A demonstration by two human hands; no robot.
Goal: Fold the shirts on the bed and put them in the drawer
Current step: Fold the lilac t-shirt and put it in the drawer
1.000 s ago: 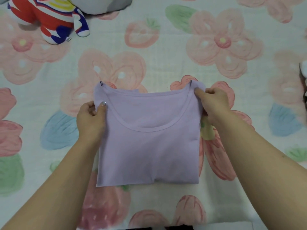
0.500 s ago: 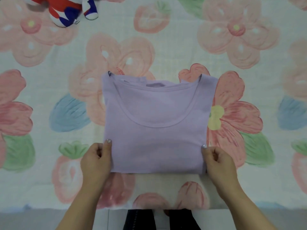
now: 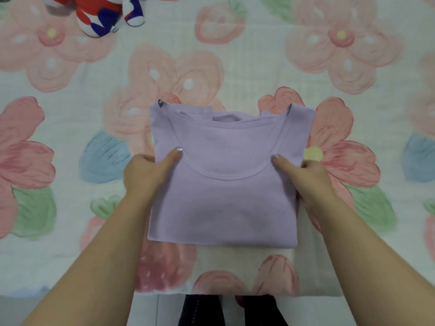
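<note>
Hands (image 3: 146, 175) (image 3: 310, 177) higher on shirt (image 3: 223, 203) — fingers hidden

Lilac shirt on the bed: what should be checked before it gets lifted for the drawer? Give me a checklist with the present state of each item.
1. The lilac shirt is folded into a compact rectangle, neckline up: ok.
2. The left hand pinches its left edge, thumb on top: ok.
3. The right hand pinches its right edge, thumb on top: ok.
4. The lower layers are caught by the fingers underneath: cannot tell, hidden.
5. The plush toy lies apart from the shirt, far up the bed: ok.
6. The drawer is open and reachable: cannot tell, not in view.
</note>
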